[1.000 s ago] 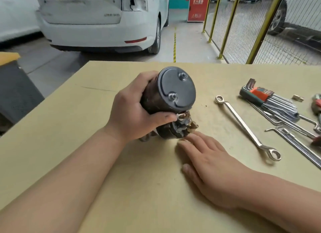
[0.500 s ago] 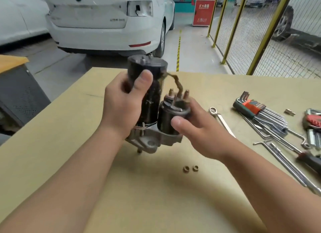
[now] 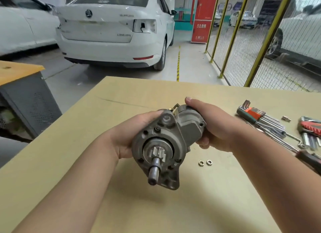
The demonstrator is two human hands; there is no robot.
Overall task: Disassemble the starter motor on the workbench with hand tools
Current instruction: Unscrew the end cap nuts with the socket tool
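I record the starter motor (image 3: 171, 137), upright before, now tipped shaft-first toward me, with left hand (image 3: 127, 137) and right hand (image 3: 218, 126) both gripping it.

Floor: we see grey concrete (image 3: 191, 62), a yellow dashed line (image 3: 178, 67).
Cars: a white sedan (image 3: 112, 33) parked beyond our workbench (image 3: 69, 163).
Fence: yellow-posted wire mesh (image 3: 243, 55) on the right.
Furniture: grey cabinet (image 3: 31, 107) at left — red cabinet (image 3: 203, 15) far back.

grey starter motor (image 3: 166, 140), tan workbench (image 3: 69, 154), orange hex-key holder (image 3: 253, 113)
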